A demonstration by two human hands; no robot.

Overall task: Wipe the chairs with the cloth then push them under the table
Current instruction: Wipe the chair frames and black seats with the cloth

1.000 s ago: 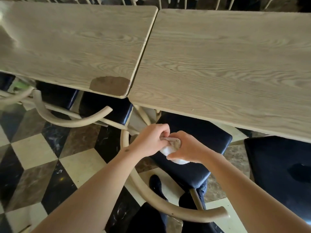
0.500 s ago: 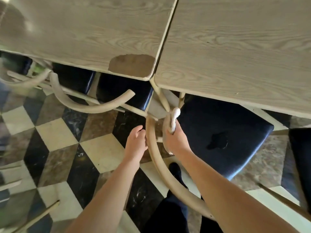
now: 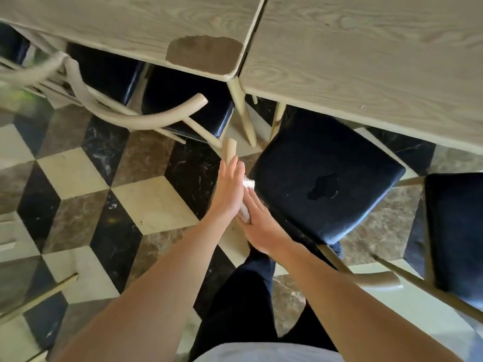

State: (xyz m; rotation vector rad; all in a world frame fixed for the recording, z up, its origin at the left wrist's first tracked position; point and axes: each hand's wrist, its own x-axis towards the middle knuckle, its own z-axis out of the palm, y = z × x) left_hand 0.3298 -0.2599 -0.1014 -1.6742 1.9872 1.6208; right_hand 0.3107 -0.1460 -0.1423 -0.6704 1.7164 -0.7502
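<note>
A chair with a black padded seat (image 3: 326,184) and a curved cream backrest rail (image 3: 231,152) stands below me, its front half under the right table (image 3: 366,61). My left hand (image 3: 230,189) lies flat, fingers straight, against the outer side of the rail. My right hand (image 3: 257,220) presses a white cloth (image 3: 247,197) against the rail's inner side. Most of the rail is hidden behind my hands and arms; its other end (image 3: 384,280) shows at the lower right.
A second table (image 3: 130,24) abuts on the left, with a black-seated chair (image 3: 183,100) tucked under it. Another black seat (image 3: 454,231) sits at the far right. The floor is checkered tile (image 3: 78,173). My dark trouser legs (image 3: 243,296) stand behind the chair.
My right hand with the cloth has slid back along the rail toward me. My left hand has flattened against the rail's outer side. The view has shifted lower and closer.
</note>
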